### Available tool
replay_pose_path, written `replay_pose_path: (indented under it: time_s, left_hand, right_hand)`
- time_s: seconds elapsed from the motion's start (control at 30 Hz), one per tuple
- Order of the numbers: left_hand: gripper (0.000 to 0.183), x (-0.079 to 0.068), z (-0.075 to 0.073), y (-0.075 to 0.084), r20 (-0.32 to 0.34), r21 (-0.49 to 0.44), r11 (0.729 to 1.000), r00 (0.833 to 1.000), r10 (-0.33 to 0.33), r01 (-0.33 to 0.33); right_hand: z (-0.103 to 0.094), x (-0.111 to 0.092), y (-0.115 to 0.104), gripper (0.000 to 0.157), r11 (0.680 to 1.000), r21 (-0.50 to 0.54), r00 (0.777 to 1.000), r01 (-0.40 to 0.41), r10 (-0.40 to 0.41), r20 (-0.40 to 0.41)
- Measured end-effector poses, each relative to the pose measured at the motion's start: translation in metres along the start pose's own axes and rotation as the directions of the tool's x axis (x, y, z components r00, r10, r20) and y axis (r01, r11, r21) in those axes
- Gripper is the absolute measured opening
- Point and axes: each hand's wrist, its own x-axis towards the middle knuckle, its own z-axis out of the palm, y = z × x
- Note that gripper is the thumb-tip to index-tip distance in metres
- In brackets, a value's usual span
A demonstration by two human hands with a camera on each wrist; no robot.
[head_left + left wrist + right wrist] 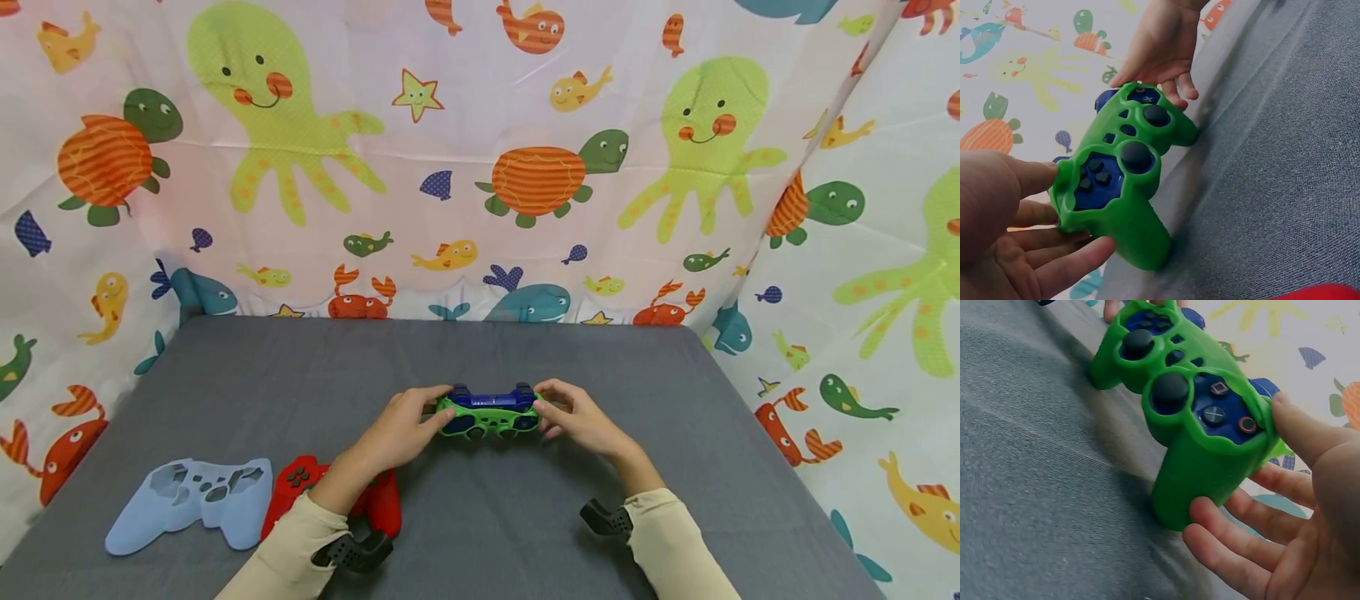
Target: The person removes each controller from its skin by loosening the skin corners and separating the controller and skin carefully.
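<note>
Both hands hold a blue game controller (pixel 491 402) dressed in a green silicone cover (pixel 1132 222), just above the table. My left hand (pixel 405 427) grips its left end, with the thumb on the cover's edge and fingers behind. At the other end my right hand (pixel 573 421) pinches the cover's edge between thumb and fingers. Black thumbsticks poke through the cover, and the right wrist view shows the symbol buttons (pixel 1215 414) in their opening. Along the upper edge the cover looks loose, with blue shoulder parts exposed.
A light blue silicone cover (pixel 195 504) lies flat on the grey table (pixel 525 350) at the front left. Beside it a red controller (pixel 386 504) is partly hidden beneath my left forearm. Sea-animal curtains (pixel 450 175) stand behind and at the sides.
</note>
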Motion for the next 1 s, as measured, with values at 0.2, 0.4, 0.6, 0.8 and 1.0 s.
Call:
replay_pose_path:
  time_s: [0.2, 0.4, 0.6, 0.8, 1.0]
  left_hand:
    - [0.054, -0.001, 0.003, -0.003, -0.005, 0.065, 0.998, 1.000, 0.022, -0.021]
    - [0.072, -0.002, 0.010, -0.004, 0.002, 0.173, 0.984, 0.999, 0.049, -0.048]
    - [0.071, -0.002, 0.016, -0.005, -0.040, 0.211, 0.974, 0.995, 0.096, -0.085]
    - [0.060, 0.000, 0.019, -0.006, -0.136, 0.160, 0.982, 0.983, 0.125, -0.102]
    - [0.055, 0.000, 0.014, -0.007, -0.205, 0.125, 0.990, 0.975, 0.090, -0.065]
  right_hand:
    - [0.009, 0.004, 0.001, 0.038, 1.000, 0.010, 0.997, -0.003, 0.004, -0.074]
    - [0.016, 0.007, -0.001, 0.040, 1.000, 0.000, 0.988, -0.031, 0.031, -0.154]
    - [0.024, 0.009, -0.001, 0.043, 0.986, 0.125, 0.974, -0.110, 0.132, -0.184]
    - [0.029, 0.011, -0.001, 0.045, 0.976, 0.157, 0.942, -0.148, 0.188, -0.279]
    - [0.028, 0.011, -0.003, 0.049, 0.995, 0.065, 0.980, -0.070, 0.081, -0.181]
